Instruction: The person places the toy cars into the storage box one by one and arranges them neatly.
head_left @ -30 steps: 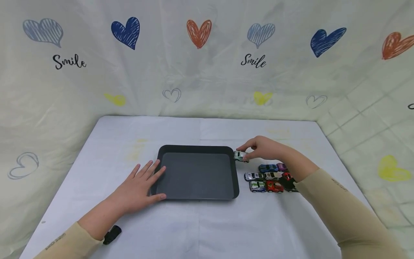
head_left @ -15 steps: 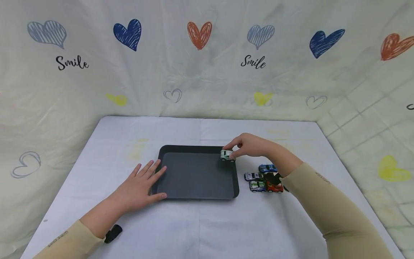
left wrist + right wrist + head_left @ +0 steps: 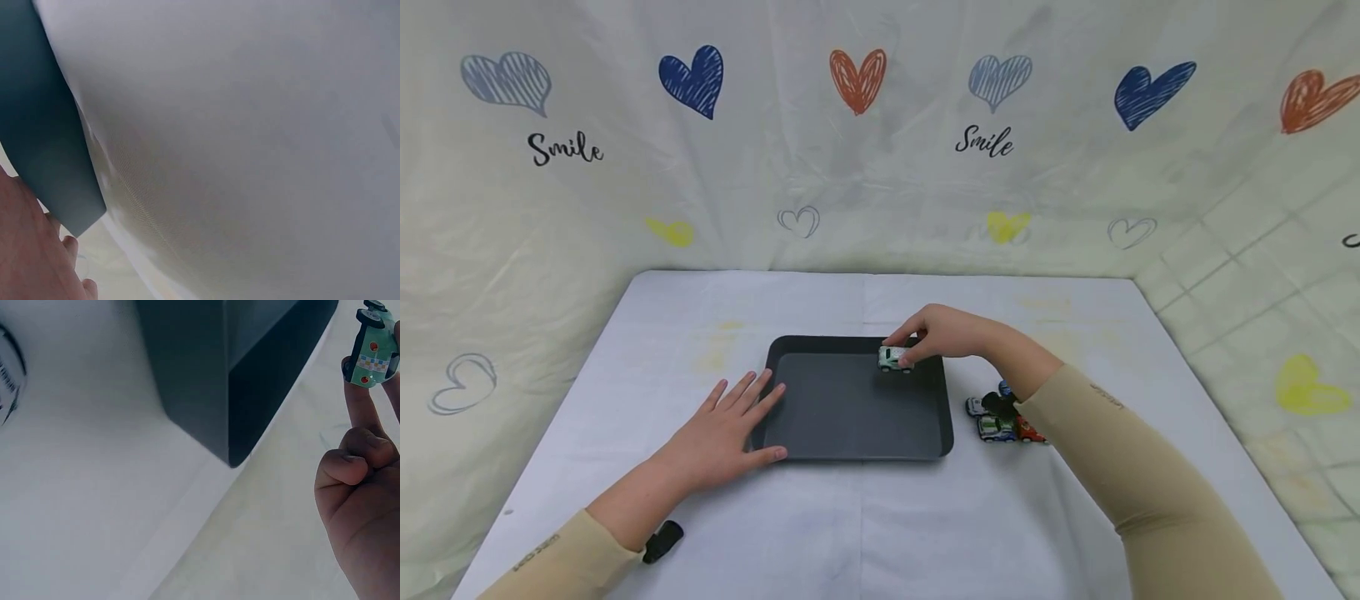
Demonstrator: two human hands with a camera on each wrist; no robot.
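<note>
In the head view my right hand [image 3: 953,332] pinches a small pale green toy car [image 3: 892,359] between thumb and finger, over the far right part of a dark grey tray [image 3: 850,408]. The right wrist view shows the toy car [image 3: 372,362] with a checkered band and red dots, held at the fingertips while other fingers of the right hand [image 3: 365,481] curl in. My left hand [image 3: 718,442] lies with spread, straight fingers on the tray's left rim. The tray's corner [image 3: 53,125] and part of the left hand [image 3: 31,250] appear in the left wrist view.
To the right of the tray stand several toy cars, including a silver-green one [image 3: 996,429] and a red one [image 3: 1030,431]; my right forearm hides part of the group. A white cloth [image 3: 865,533] covers the table, and a heart-printed sheet [image 3: 910,183] hangs behind.
My right hand has carried the pale green toy car leftward, from beside the tray's right rim to over its inside. The left hand has stayed in place.
</note>
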